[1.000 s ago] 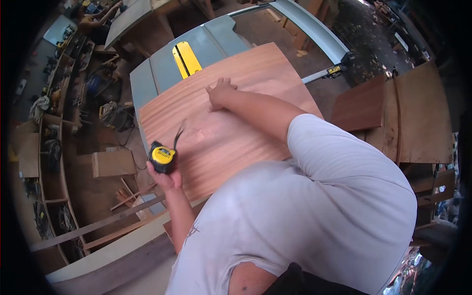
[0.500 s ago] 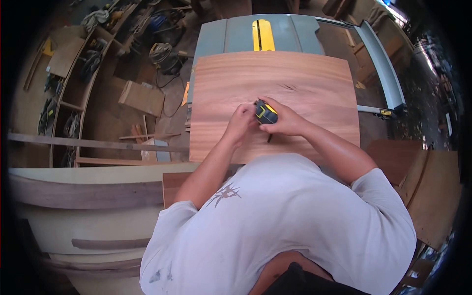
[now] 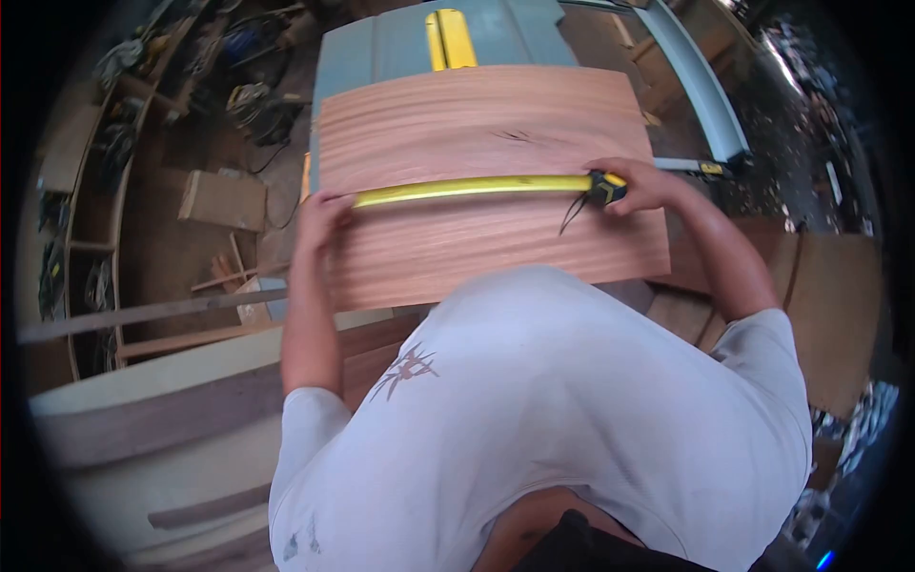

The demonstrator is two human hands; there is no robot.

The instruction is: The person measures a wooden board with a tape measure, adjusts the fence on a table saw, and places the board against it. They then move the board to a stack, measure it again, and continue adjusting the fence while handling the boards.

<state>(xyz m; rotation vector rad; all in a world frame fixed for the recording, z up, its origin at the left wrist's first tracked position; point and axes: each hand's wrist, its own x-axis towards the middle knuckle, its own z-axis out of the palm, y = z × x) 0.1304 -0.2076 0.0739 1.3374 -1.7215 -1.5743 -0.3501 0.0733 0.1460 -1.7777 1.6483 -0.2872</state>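
Observation:
A reddish-brown wooden panel point(image 3: 457, 238) lies in front of me on a grey-green saw table point(image 3: 362, 62). Across it runs the yellow blade of a tape measure point(image 3: 477, 186), drawn out from left to right. At the panel's left edge, my left hand point(image 3: 327, 221) is closed on the end of the blade. My right hand point(image 3: 643, 186) grips the black and yellow tape case point(image 3: 607, 188) near the right edge. A dark strap hangs from the case over the wood.
A yellow insert point(image 3: 450, 40) sits in the saw table beyond the panel. Metal rails point(image 3: 701, 86) extend at the right. Shelves with tools point(image 3: 105, 191), a vacuum-like machine point(image 3: 255, 107) and long boards point(image 3: 143, 415) are at the left.
My hands have moved apart, left hand leftward and right hand rightward, and the yellow blade now spans between them. The whole view has shifted, with the panel appearing farther left and higher.

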